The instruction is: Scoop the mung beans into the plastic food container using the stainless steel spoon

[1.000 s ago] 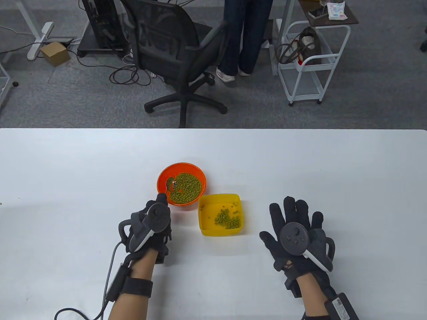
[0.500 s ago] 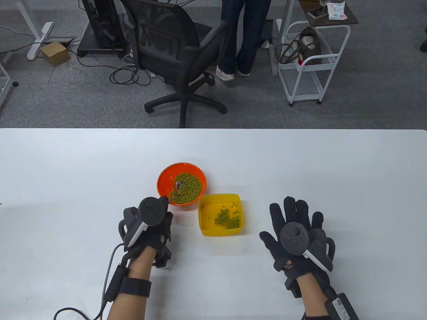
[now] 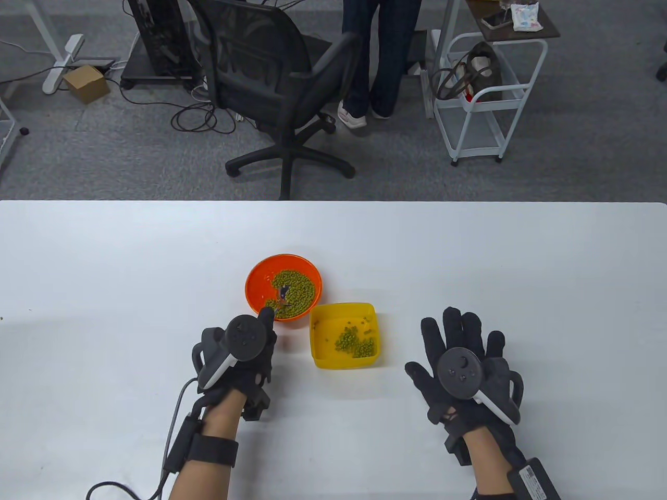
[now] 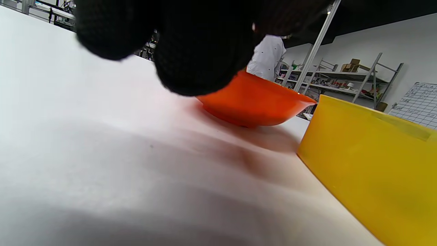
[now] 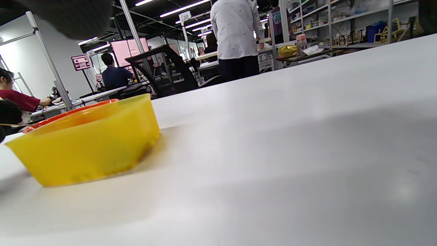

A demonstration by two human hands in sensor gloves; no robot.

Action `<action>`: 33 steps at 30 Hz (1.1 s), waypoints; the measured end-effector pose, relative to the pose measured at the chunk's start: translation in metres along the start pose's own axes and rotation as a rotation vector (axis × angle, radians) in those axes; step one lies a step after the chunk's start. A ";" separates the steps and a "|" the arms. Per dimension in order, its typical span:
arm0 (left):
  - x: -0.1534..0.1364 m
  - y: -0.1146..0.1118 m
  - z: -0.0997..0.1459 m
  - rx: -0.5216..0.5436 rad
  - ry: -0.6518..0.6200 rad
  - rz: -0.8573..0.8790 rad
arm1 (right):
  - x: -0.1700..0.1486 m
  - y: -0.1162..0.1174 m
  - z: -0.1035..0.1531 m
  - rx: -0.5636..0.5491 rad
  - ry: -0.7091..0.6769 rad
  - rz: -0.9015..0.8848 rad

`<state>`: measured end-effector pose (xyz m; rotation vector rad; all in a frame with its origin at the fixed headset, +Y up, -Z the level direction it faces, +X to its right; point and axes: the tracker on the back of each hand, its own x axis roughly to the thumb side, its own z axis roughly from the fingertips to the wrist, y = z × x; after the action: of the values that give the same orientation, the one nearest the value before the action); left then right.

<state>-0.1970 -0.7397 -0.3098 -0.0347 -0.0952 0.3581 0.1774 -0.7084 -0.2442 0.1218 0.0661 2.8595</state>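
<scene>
Counts on the white table point(image 3: 521, 250): 1 orange bowl point(image 3: 256, 281), just left of mid-desk; 1 yellow container point(image 3: 344, 361) touching its near-right side; 1 spoon point(image 3: 283, 296) — bowl end in the beans, handle mostly hidden. Mung beans point(image 3: 298, 292): too many to count — 1 big heap in the bowl, 1 small cluster point(image 3: 356, 342) plus a few strays in the container. 2 gloved hands toward the desk's near edge: left hand point(image 3: 237, 359), right hand point(image 3: 466, 364), 1 tracker on each.
</scene>
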 end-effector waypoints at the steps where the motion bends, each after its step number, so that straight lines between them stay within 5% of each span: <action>1: 0.000 -0.001 0.000 -0.002 0.000 0.022 | 0.000 0.000 0.000 0.000 0.000 -0.001; 23: -0.017 -0.002 0.010 0.179 0.045 0.158 | -0.001 0.000 0.000 0.004 0.003 -0.006; 33: -0.001 0.008 0.019 0.234 -0.111 0.079 | -0.001 0.000 0.000 0.007 0.006 -0.005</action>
<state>-0.2023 -0.7322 -0.2917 0.2134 -0.1619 0.4486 0.1780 -0.7081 -0.2447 0.1148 0.0780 2.8554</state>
